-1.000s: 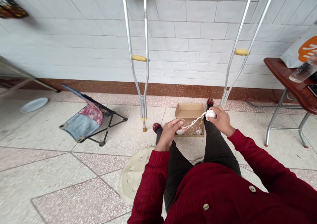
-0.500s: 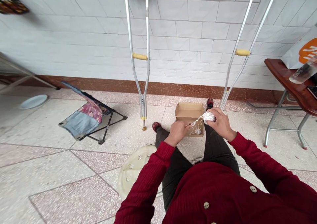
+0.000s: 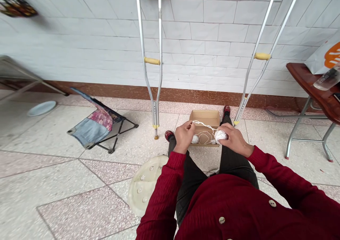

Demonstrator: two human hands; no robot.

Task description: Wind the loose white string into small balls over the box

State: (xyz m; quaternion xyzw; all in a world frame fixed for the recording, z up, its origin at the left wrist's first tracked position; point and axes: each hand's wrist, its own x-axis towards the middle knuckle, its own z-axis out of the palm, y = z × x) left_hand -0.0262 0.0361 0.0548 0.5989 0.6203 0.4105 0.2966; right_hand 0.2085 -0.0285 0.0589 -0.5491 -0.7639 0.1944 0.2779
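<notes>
The hands (image 3: pixel 183 136) hold white yarn (image 3: pixel 203 124) and a ball (image 3: pixel 220 136) above a box (image 3: pixel 205 117).

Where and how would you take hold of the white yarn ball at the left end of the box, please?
Probably around its sides at the widest part, coming from above: the yarn ball looks round, with no handle showing, and lies inside the box, which is open on top while its walls would likely hinder a sideways approach.

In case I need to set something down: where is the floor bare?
Floor lies bare between the plate and chair, and between right sleeve and table. It's crowded around the box: left hand, right hand, yarn and red shoes.
</notes>
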